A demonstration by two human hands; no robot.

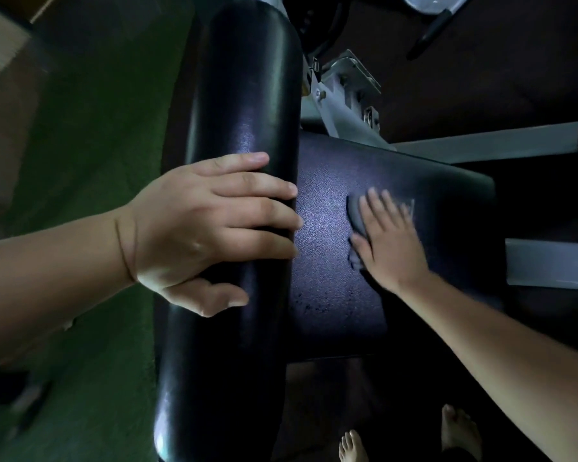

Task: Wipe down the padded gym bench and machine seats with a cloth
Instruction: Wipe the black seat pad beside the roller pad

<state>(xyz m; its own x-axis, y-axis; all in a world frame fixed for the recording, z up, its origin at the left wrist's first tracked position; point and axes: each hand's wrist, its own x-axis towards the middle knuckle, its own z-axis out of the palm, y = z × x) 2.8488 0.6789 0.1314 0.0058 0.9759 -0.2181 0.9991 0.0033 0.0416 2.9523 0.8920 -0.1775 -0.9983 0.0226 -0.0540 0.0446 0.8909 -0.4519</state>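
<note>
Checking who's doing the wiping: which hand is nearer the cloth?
Right. The right hand lies flat on the cloth, pressing it onto the seat. The left hand is off to the side, gripping the roller pad, clear of the cloth.

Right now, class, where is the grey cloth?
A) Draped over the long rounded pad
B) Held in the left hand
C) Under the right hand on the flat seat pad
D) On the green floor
C: the right hand presses flat on the grey cloth on the flat seat pad, while the left hand grips the long rounded pad and holds no cloth.
</note>
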